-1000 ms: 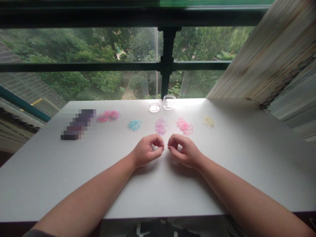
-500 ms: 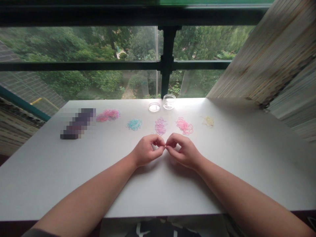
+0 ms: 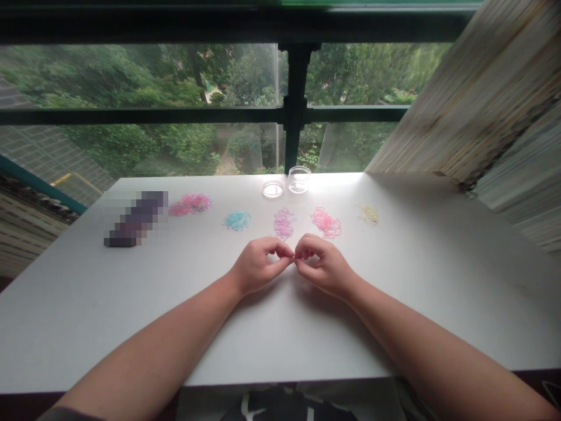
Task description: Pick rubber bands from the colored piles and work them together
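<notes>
The purple bands (image 3: 284,224) lie in a loose pile just beyond the point where the two hands meet, slightly to the left hand's side. The left hand (image 3: 258,266) has thumb and forefinger pressed together, with the tips directed toward the right. The right hand (image 3: 326,266) mirrors this position; its thumb and forefinger are likewise pressed together, and the tips of both hands meet. Any item between the fingertips is too small to identify.

The pink bands (image 3: 326,223) are located just beyond the right hand. The blue bands (image 3: 237,220) are located beyond the left hand, slightly to its left. The yellow bands (image 3: 370,214) lie farther out, to the right of the right hand. The mixed bands (image 3: 191,204), mostly pink, lie farther to the left of the left hand, beside a pixelated dark object (image 3: 139,217).

Beyond the purple bands, a clear shallow disc (image 3: 273,190) and a clear round container (image 3: 300,188) stand side by side near the far edge of the white table (image 3: 263,339).
</notes>
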`<state>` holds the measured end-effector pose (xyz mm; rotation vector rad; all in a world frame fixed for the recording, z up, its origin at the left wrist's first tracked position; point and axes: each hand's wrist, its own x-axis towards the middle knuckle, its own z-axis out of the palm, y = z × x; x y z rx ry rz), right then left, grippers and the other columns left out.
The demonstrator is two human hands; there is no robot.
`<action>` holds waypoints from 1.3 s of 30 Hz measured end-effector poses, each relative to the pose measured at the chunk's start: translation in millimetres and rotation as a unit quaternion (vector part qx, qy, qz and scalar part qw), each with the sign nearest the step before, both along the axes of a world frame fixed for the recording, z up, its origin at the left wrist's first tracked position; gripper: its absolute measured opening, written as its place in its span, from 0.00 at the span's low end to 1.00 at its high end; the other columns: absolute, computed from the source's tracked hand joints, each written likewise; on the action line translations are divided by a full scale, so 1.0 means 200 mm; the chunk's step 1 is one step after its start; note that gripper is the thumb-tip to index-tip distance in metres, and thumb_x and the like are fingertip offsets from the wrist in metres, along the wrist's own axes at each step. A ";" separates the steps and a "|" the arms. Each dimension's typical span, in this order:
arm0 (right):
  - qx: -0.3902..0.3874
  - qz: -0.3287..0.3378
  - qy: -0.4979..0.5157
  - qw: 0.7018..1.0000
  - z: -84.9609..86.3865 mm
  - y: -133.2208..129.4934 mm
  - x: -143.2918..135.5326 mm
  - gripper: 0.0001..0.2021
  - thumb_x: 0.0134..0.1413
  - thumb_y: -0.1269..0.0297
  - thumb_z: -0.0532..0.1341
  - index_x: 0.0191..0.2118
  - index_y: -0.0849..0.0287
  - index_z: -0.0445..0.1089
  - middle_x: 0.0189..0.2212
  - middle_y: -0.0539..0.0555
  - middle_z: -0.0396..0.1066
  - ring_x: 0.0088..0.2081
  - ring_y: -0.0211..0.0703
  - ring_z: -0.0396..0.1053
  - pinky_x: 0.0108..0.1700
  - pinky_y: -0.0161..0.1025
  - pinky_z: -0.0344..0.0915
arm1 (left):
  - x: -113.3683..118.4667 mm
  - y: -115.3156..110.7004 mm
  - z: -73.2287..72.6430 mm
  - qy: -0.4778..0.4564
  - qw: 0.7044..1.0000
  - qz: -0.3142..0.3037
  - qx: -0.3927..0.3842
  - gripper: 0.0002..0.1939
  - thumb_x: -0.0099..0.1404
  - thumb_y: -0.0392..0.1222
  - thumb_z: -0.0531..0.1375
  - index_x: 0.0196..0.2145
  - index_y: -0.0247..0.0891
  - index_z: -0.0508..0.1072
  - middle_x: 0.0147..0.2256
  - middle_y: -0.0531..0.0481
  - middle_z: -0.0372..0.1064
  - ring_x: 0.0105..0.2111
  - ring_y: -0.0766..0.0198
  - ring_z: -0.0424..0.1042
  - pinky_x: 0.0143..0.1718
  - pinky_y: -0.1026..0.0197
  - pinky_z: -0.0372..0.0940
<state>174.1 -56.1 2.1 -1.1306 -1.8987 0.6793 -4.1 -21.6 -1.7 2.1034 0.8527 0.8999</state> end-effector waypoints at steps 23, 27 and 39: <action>-0.072 0.013 0.020 0.997 0.00 -0.01 0.00 0.06 0.39 0.76 0.54 0.25 0.59 0.58 0.21 0.46 0.59 0.24 0.33 0.56 0.25 0.31 0.54 | -0.01 0.00 0.02 0.006 0.991 -0.032 0.133 0.02 0.58 0.36 0.60 0.30 0.38 0.73 0.28 0.49 0.73 0.30 0.65 0.71 0.37 0.62 0.64; -0.050 0.020 0.020 0.998 0.01 -0.01 0.00 0.06 0.37 0.77 0.54 0.24 0.59 0.58 0.21 0.46 0.59 0.24 0.33 0.56 0.26 0.31 0.54 | -0.01 -0.01 0.03 0.011 0.992 -0.031 0.121 0.03 0.58 0.35 0.59 0.30 0.38 0.73 0.28 0.49 0.73 0.30 0.65 0.70 0.37 0.62 0.64; -0.022 0.021 -0.009 1.000 0.01 -0.02 -0.02 0.09 0.36 0.77 0.54 0.22 0.58 0.52 0.20 0.45 0.55 0.23 0.33 0.52 0.26 0.32 0.51 | 0.01 -0.03 0.03 0.026 0.993 -0.025 0.113 0.02 0.52 0.33 0.59 0.26 0.37 0.71 0.25 0.51 0.70 0.27 0.67 0.68 0.33 0.64 0.63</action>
